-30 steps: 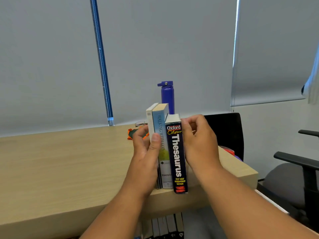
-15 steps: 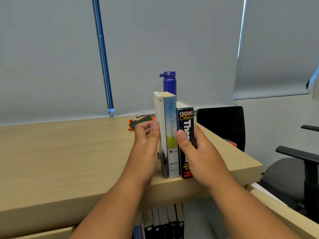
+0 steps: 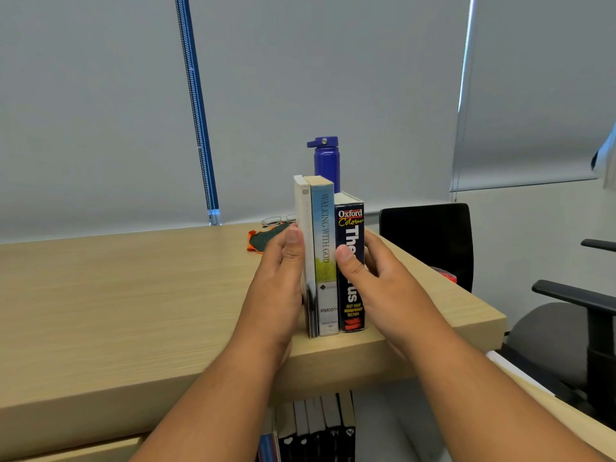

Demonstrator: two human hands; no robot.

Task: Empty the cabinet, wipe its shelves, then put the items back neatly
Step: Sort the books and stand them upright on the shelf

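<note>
Two arms are showing in the head view, and both are appearing bare from the lower edge of the picture up to the fingertips. The left forearm (image 3: 213, 395) and the right forearm (image 3: 483, 395) are showing uncovered skin along their whole visible length, wrists included. The left hand (image 3: 280, 278) is showing a left thumbnail (image 3: 293, 235) that is cut short, with a rounded tip and a faint sheen. The right hand (image 3: 376, 281) is showing a right thumbnail (image 3: 345, 253) of the same kind, short and broad. Fine creases are crossing the thumb joints.
</note>
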